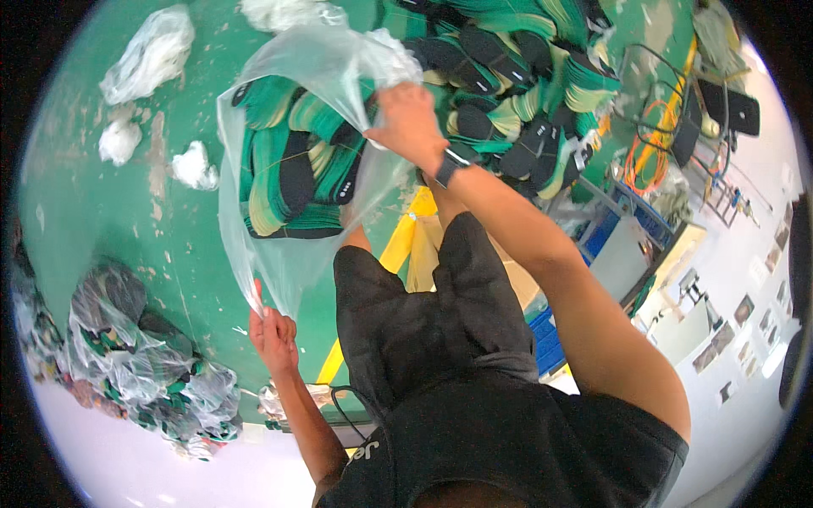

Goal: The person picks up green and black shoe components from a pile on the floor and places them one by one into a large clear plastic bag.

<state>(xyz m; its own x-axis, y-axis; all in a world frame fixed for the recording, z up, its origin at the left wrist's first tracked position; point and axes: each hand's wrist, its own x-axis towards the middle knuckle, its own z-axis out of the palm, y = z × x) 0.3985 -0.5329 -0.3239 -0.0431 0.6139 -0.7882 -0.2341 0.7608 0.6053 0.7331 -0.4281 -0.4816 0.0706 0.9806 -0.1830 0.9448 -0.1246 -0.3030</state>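
A large clear plastic bag [326, 59] stands wide-mouthed in front of me. Inside it lie tied bundles of green, black and cream socks [296, 178]. My left hand [275, 340] is closed on the bag's near left edge, fingers curled, with something orange-red at one fingertip. At the bag's right rim, my right hand [411, 123] grips the plastic, slightly blurred; a dark band is around that wrist. Just beyond the right hand, a big heap of similar sock bundles [517, 93] spreads over the floor.
Crumpled clear bags [152, 52] and white wads [195, 166] lie on the green floor [102, 212]. Filled plastic bags [161, 364] are piled at lower left. A yellow floor line [398, 241] runs beneath me. To the right are blue crates [546, 339], an orange cable [648, 152] and a chair [720, 106].
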